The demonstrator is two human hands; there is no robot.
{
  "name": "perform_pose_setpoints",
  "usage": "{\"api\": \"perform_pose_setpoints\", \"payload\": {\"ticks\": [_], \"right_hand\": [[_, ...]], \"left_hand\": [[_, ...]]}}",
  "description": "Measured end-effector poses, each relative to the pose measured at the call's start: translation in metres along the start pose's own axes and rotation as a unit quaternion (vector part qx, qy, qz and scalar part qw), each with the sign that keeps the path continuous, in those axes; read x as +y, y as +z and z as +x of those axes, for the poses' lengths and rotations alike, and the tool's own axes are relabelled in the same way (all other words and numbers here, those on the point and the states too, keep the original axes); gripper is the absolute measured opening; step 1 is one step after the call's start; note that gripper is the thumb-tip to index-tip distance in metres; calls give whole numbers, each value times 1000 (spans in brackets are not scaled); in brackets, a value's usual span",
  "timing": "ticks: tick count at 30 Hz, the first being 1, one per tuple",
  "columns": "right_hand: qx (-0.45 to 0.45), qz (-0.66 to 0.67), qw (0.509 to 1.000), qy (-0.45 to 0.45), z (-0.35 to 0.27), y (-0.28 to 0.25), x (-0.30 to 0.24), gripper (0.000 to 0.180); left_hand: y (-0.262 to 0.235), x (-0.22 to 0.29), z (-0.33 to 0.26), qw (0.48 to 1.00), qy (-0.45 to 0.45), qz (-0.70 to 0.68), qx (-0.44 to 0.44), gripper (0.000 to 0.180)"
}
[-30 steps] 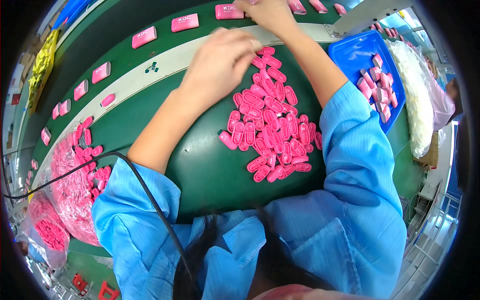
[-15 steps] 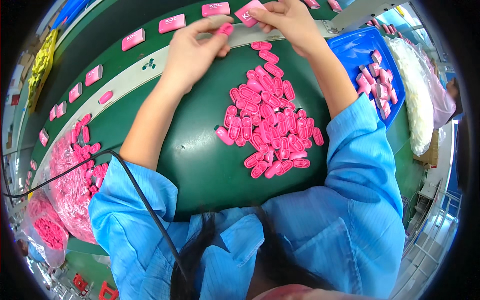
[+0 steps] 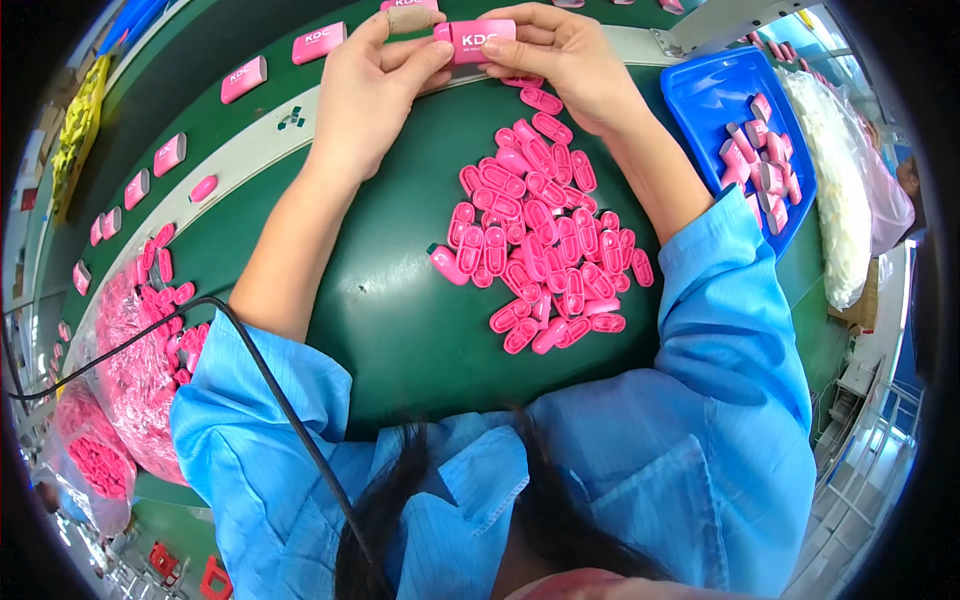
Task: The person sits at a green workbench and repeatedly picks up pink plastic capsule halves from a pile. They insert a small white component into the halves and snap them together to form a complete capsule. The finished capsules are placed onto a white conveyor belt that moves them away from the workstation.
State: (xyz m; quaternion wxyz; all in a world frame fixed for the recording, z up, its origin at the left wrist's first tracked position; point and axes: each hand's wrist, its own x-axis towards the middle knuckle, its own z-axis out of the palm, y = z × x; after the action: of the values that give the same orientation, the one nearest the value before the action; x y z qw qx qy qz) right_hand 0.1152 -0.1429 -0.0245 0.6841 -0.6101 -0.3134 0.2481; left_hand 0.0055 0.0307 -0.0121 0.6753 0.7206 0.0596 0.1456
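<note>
— What's in the hands just now?

— A pink case (image 3: 478,40), oblong, held up between both of them. Its long axis runs across, from one hand to the other, printed face turned up toward the person. The right hand (image 3: 565,60) is clamped on its right end, thumb below and fingers curled over the top. The left hand (image 3: 375,80) pinches the left end, with something small and tan at its fingertips — I can't tell what that is.

— And where is that over the table?

— At the far edge of the dark green mat (image 3: 400,310), above the grey strip (image 3: 250,130). Just under the right hand and back toward the body lies a heap of small pink parts (image 3: 540,240), lying every which way. Outward of the right hand sits a blue tray (image 3: 700,95) with a few more cases in it. Beyond the left hand, more pink cases (image 3: 243,78) lie in a spaced row on the green belt, and by the left elbow there's a clear bag of pink parts (image 3: 140,370).
</note>
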Motion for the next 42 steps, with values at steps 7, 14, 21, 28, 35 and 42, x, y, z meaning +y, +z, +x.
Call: {"api": "perform_pose_setpoints", "payload": {"ticks": [7,14,21,28,35,42], "right_hand": [[7,16,1000,0,-4,4,-10,27],[74,-79,994,-10,-12,22,-15,26],[30,-132,989,-58,60,7,15,26],[165,-523,804,-230,100,-42,20,26],[99,-536,832,-101,55,-43,-15,27],[31,-59,998,17,17,-25,-12,26]], "left_hand": [[-2,-8,4,999,12,-46,-14,35],[17,16,-22,902,151,400,66,40],[22,-5,10,834,323,385,227,25],[29,-2,4,860,256,440,-45,26],[27,16,0,931,86,350,-59,25],[8,-3,9,999,-18,6,-30,27]]}}
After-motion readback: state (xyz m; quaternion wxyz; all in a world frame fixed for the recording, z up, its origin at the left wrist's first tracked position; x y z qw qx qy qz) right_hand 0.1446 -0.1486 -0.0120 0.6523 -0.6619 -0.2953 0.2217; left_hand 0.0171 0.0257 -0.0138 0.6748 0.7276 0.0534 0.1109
